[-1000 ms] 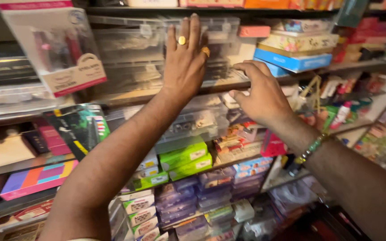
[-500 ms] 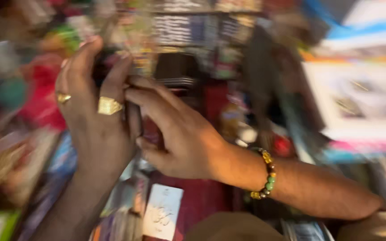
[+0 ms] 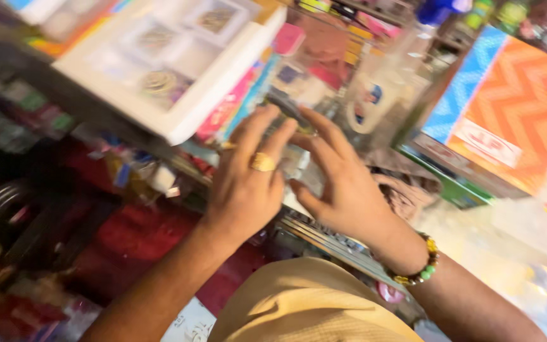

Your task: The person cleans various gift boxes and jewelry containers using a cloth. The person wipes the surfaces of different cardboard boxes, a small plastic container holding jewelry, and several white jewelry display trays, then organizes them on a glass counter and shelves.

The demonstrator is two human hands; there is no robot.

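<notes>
Both hands meet over a crowded counter, and the view is smeared by motion. The left hand (image 3: 248, 187), with a gold ring (image 3: 263, 162) on one finger, has its fingers stretched forward and close together, tips laid on a small packet (image 3: 294, 158) of clear or pale wrapping. The right hand (image 3: 343, 183), a beaded bracelet (image 3: 416, 269) at its wrist, curves round the same packet from the other side, fingers spread and bent, thumb pointing in toward the left palm. The packet sits between the two sets of fingertips; it seems to be pinched from both sides, though the blur makes it hard to say how firm either grip is or just what the packet is.

Beyond the left fingertips lies a white tray (image 3: 172, 60) with square compartments, tilted in view. Beyond the right fingertips stands a white mug (image 3: 370, 104), and further out to that side an orange zigzag box (image 3: 508, 107) with a blue edge. Under the right wrist runs a stack of flat cards (image 3: 330, 237). Below the left forearm is dark red cloth (image 3: 140, 240).
</notes>
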